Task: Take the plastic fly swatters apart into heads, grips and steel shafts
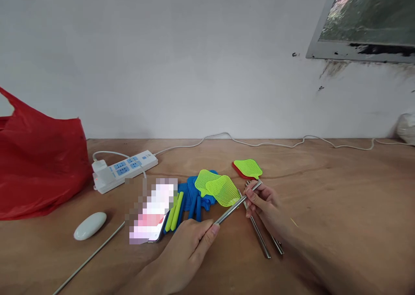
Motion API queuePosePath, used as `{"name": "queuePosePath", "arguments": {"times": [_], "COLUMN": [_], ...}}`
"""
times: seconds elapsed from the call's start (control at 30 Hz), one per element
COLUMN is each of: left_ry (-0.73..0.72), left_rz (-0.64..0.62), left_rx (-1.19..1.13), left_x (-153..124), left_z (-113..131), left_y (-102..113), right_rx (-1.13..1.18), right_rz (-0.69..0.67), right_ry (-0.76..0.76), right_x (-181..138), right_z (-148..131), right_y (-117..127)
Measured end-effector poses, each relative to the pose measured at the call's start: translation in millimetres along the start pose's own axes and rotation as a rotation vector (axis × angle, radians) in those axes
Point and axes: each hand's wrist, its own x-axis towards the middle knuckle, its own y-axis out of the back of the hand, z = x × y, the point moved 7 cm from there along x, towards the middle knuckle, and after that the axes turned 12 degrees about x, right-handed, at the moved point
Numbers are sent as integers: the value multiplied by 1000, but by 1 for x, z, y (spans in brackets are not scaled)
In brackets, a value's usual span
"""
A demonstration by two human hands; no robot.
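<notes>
My left hand [186,247] is closed, pinching the near end of a thin metal rod [233,207] between thumb and fingers. My right hand [264,202] is closed on the far end of the same rod, beside a green fly-swatter head [248,167] lying on a red one [236,170]. Two more green swatter heads [217,189] lie on a pile of blue ones [193,191]. Green and blue plastic handles [177,210] lie beside them. Two other metal rods [259,234] rest on the table under my right wrist.
A wooden table [340,191] runs to a white wall. On it lie a red plastic bag [35,165], a white power strip [125,169] with cable, a white oval object [90,226], a phone [152,215] and a long thin rod [90,256].
</notes>
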Motion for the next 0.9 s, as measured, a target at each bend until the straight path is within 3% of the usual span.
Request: {"name": "queuePosePath", "arguments": {"times": [0.23, 0.37, 0.57, 0.9], "left_ry": [-3, -1, -36, -2], "left_rz": [10, 16, 20, -20], "left_rx": [1, 32, 26, -25], "left_x": [1, 3, 1, -1], "left_z": [-3, -3, 1, 2], "left_y": [-1, 1, 2, 3], "right_rx": [11, -32, -79, -2], "right_rz": [15, -17, -75, 62], "right_ry": [-68, -183, -216, -169], "right_x": [1, -3, -8, 3], "right_z": [4, 15, 22, -1], "right_y": [3, -1, -9, 3]}}
